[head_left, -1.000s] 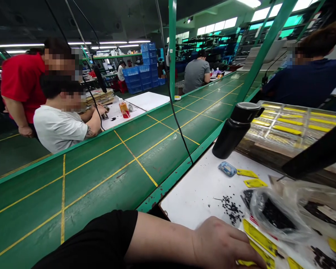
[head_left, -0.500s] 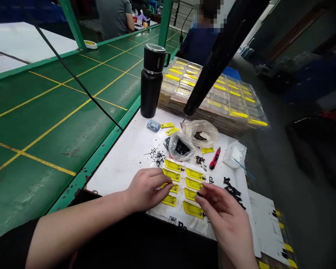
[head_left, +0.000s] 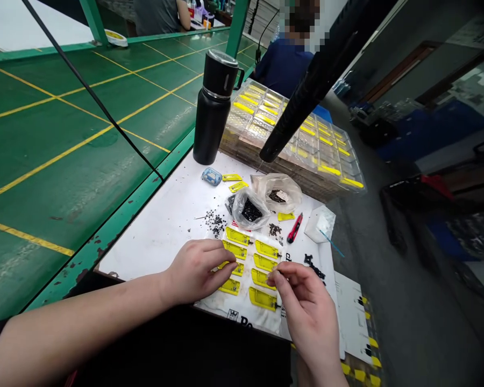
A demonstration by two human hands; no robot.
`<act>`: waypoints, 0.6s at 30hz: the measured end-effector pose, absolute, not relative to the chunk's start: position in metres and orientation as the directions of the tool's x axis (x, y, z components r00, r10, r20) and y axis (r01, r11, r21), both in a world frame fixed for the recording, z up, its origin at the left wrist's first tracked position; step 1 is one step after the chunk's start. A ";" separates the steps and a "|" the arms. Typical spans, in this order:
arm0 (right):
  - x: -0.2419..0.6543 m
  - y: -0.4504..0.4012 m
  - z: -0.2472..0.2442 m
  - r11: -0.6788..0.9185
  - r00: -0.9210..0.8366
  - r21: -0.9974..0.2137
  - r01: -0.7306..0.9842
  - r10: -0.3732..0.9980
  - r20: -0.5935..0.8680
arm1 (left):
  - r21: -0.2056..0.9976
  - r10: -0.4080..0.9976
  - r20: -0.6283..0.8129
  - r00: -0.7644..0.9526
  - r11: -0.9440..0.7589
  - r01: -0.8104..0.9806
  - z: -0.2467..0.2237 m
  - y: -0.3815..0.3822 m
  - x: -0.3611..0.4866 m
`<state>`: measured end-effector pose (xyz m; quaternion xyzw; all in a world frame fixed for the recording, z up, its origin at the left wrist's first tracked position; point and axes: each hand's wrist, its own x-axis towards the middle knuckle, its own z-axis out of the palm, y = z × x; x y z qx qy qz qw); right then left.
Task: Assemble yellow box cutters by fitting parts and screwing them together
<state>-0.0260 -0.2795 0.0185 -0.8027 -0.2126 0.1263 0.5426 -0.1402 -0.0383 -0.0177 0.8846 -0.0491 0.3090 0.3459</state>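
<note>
Columns of yellow pieces [head_left: 263, 299] between hands [head_left: 199, 271] [head_left: 310, 317], some partly covered

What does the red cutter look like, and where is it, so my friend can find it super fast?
Find the tall black flask at the far end of the white table. Look right, past the two open plastic bags, just before the small white bag. There lies a skinny red-and-black cutter, the only red tool near the yellow pieces.
</note>
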 end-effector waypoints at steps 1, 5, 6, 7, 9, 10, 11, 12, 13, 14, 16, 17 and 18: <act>-0.025 -0.279 0.019 -0.337 0.880 -0.916 0.218 0.473 0.036 | 0.583 0.126 0.579 0.806 -0.755 -0.301 -0.018 -0.038 -0.140; -0.018 -0.279 0.021 -0.462 0.843 -0.781 0.420 0.518 0.147 | 0.574 0.132 0.576 0.807 -0.767 -0.285 -0.018 -0.037 -0.140; -0.017 -0.279 0.021 -0.473 0.832 -0.760 0.445 0.532 0.156 | 0.574 0.141 0.576 0.805 -0.771 -0.276 -0.018 -0.037 -0.140; -0.017 -0.279 0.021 -0.474 0.834 -0.762 0.440 0.531 0.151 | 0.577 0.153 0.576 0.803 -0.772 -0.267 -0.018 -0.037 -0.139; -0.018 -0.279 0.021 -0.455 0.859 -0.818 0.351 0.504 0.089 | 0.589 0.174 0.572 0.802 -0.768 -0.253 -0.018 -0.036 -0.139; -0.018 -0.279 0.021 -0.437 0.872 -0.852 0.288 0.487 0.045 | 0.594 0.182 0.570 0.801 -0.764 -0.250 -0.017 -0.036 -0.138; -0.019 -0.279 0.022 -0.413 0.879 -0.879 0.239 0.477 0.015 | 0.599 0.185 0.567 0.803 -0.761 -0.248 -0.017 -0.035 -0.138; -0.019 -0.279 0.022 -0.388 0.880 -0.895 0.218 0.475 0.008 | 0.604 0.186 0.563 0.805 -0.757 -0.248 -0.017 -0.035 -0.138; -0.019 -0.279 0.023 -0.365 0.876 -0.903 0.227 0.482 0.025 | 0.609 0.187 0.559 0.807 -0.753 -0.248 -0.017 -0.035 -0.138; -0.018 -0.279 0.023 -0.346 0.868 -0.902 0.258 0.493 0.059 | 0.615 0.190 0.557 0.809 -0.749 -0.248 -0.017 -0.034 -0.137; -0.015 -0.279 0.024 -0.341 0.847 -0.881 0.328 0.519 0.114 | 0.627 0.199 0.551 0.810 -0.740 -0.244 -0.017 -0.034 -0.138; -0.013 -0.279 0.024 -0.354 0.839 -0.870 0.342 0.532 0.114 | 0.631 0.205 0.547 0.811 -0.738 -0.239 -0.017 -0.034 -0.138; -0.011 -0.278 0.024 -0.376 0.833 -0.861 0.342 0.545 0.093 | 0.631 0.209 0.545 0.812 -0.740 -0.233 -0.018 -0.034 -0.137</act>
